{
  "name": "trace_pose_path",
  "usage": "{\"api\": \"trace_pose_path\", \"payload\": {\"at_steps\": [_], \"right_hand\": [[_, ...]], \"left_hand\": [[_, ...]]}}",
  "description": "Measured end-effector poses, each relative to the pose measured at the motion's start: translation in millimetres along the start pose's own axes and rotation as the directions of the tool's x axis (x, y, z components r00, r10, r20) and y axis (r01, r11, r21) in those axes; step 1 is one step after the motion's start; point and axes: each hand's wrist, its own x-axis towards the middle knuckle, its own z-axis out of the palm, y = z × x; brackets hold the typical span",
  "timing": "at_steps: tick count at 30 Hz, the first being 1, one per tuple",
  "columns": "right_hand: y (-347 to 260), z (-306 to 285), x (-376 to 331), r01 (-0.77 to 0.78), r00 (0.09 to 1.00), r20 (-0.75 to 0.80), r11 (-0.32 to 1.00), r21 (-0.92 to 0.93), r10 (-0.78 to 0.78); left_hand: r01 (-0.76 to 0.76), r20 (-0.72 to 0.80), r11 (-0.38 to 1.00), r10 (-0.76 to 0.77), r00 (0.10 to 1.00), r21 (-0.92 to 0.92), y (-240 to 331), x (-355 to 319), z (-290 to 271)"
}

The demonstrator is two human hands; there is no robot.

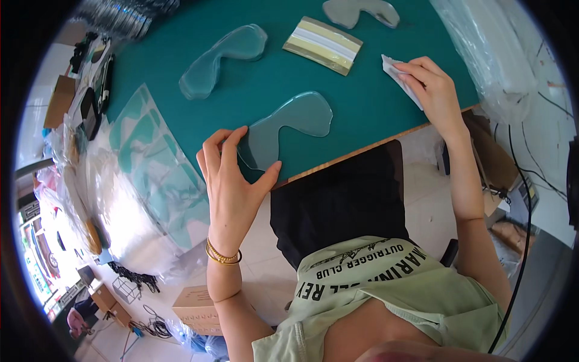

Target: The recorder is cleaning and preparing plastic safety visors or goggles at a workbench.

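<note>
A clear goggle lens (304,114) lies near the front edge of the green tabletop (362,105). My left hand (232,181) grips its left end, thumb on the near edge and fingers on the far edge. To the right, my right hand (435,90) pinches a folded white wipe (394,71) just above the table, apart from the lens. Farther back lie a second clear lens (211,63) and a third lens (347,15). Between those two rests a flat packet (322,45) with yellow and white stripes.
Clear plastic wrapping (491,54) covers the right side of the table. At the left hangs a plastic sheet (151,151) with teal shapes. A shiny stack (123,18) sits at the far left corner. Cardboard boxes (198,309) stand on the floor; a black cable (526,229) hangs at right.
</note>
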Motion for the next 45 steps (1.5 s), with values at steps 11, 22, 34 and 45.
{"api": "trace_pose_path", "payload": {"at_steps": [11, 22, 34, 45], "right_hand": [[-144, 96, 13, 0.629, 0.716, 0.111, 0.705, 0.328, -0.689], [-146, 101, 25, 0.709, 0.604, 0.132, 0.606, 0.36, -0.786], [-151, 111, 11, 0.655, 0.722, 0.031, 0.698, 0.289, -0.691], [-81, 62, 8, 0.594, 0.8, 0.004, 0.792, 0.143, -0.601]], "left_hand": [[0.065, -0.078, 0.998, -0.067, 0.995, -0.025, -6, -17, 1], [0.044, -0.111, 0.998, -0.047, 0.993, -0.034, -7, -19, -2], [0.044, -0.128, 0.998, -0.049, 0.991, -0.046, -4, -19, 3], [0.058, -0.1, 0.998, -0.062, 0.993, -0.04, 0, -16, -1]]}}
